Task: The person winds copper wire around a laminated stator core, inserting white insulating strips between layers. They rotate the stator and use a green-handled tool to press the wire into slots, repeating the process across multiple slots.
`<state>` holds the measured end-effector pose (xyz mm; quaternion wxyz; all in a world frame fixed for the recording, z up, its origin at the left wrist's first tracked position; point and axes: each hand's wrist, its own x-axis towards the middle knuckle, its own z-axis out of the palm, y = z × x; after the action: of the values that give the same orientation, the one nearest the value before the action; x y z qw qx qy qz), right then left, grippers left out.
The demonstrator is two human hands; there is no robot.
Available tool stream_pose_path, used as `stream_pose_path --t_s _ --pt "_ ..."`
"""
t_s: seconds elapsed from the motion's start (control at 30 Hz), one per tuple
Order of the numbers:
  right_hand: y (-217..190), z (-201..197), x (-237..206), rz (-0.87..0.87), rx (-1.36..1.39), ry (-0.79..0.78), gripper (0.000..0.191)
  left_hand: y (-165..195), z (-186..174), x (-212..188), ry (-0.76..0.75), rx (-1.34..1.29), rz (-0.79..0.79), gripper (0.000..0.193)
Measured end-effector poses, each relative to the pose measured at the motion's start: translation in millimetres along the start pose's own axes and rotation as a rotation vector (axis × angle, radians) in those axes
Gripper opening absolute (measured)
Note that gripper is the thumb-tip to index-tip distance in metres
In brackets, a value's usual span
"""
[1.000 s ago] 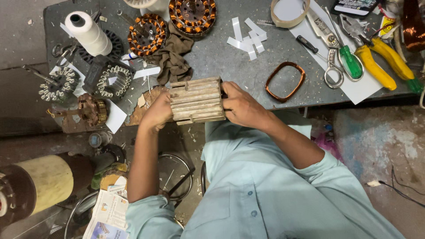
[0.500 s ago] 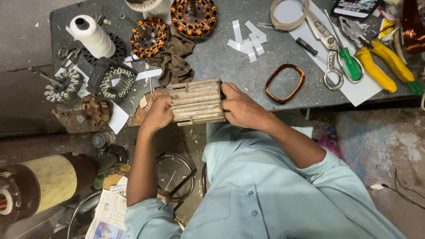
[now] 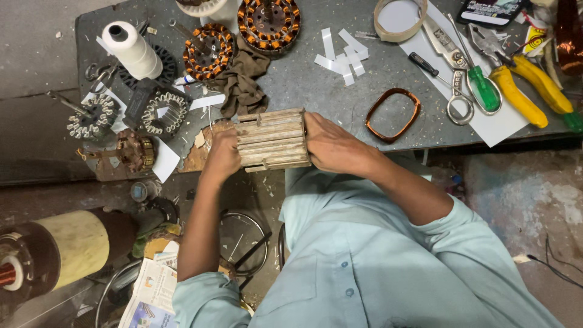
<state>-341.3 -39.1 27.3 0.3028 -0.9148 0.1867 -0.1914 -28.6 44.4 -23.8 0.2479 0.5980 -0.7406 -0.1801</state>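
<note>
We clasp a ribbed wooden block (image 3: pixel 271 140) at the tabletop (image 3: pixel 303 91) edge, left hand (image 3: pixel 222 155) and right hand (image 3: pixel 331 146) closed on its ends; a copper coil (image 3: pixel 393 114) lies, seemingly loose, just right.

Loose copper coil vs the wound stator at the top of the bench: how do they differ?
The loose copper coil is a bare, rounded-rectangular loop, empty inside; the wound stator is a round core with many copper windings around its ring. The coil lies alone on the bench right of the right hand; the stator sits at the far edge, beside a brown rag. Both show copper wire.
</note>
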Motion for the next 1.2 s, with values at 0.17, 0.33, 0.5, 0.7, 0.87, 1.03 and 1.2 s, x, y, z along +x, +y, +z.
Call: stream_pose_path --t_s 0.17,0.33,0.5,0.7,0.87,1.03,1.2 --pt "3 1 0 0.004 -0.014 -0.016 0.027 0 13 -5 0.12 -0.067 0.104 0.024" --pt "3 4 -2 -0.086 0.082 0.114 0.031 8 20 -3 0.166 -0.17 0.116 0.02" --pt "2 4 -5 -0.034 0.069 0.084 0.02 17 26 -1 0.228 -0.223 -0.025 0.018" --pt "-1 3 -8 -0.001 0.087 0.216 0.015 21 19 1 0.207 -0.12 0.047 0.022" --pt "-1 -2 -20 0.004 0.055 0.244 0.019 25 16 0 0.204 -0.128 0.107 0.025" --pt "7 -10 -29 -0.073 0.202 0.213 0.015 28 15 1 0.238 -0.018 0.164 0.025" --pt "7 0 -16 0.051 0.184 0.336 0.015 21 19 0 0.258 -0.024 0.188 0.021"
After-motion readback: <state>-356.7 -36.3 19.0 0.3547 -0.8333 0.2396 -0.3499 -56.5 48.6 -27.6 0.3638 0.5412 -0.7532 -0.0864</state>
